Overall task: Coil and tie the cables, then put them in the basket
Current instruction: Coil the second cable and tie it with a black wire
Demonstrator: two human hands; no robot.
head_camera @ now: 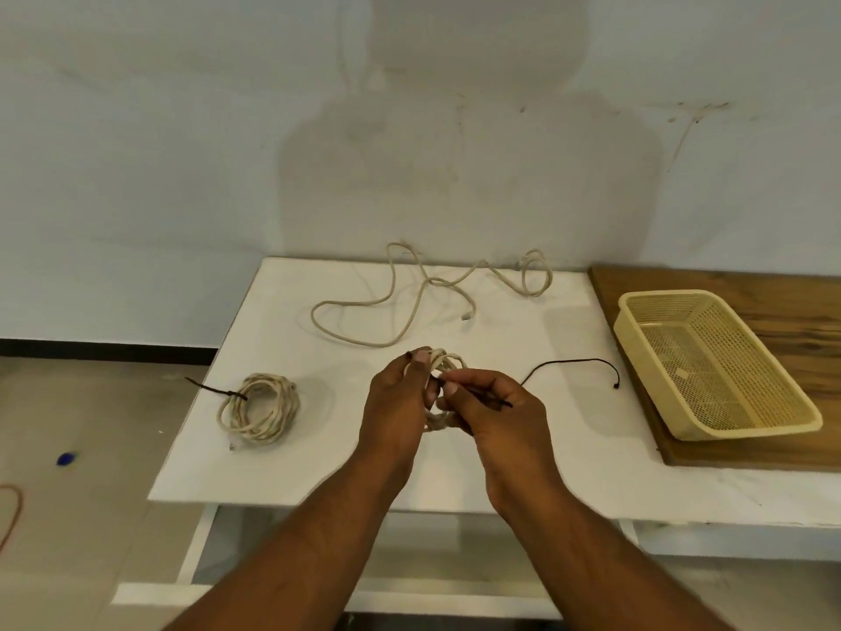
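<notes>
My left hand [400, 398] grips a coiled beige cable [448, 362] above the middle of the white table [546, 448]. My right hand [496, 412] pinches a thin black tie [569, 364] against that coil; the tie's free end trails right across the table. A finished beige coil [259, 409] bound with a black tie lies at the left. A loose beige cable [409, 293] sprawls along the back of the table. The cream mesh basket [801, 416] sits at the right with nothing in it.
The basket stands on a brown wooden board [782, 302] at the right. A wall runs close behind the table. The floor at the left holds a small blue object [66, 458] and an orange cord [11, 516].
</notes>
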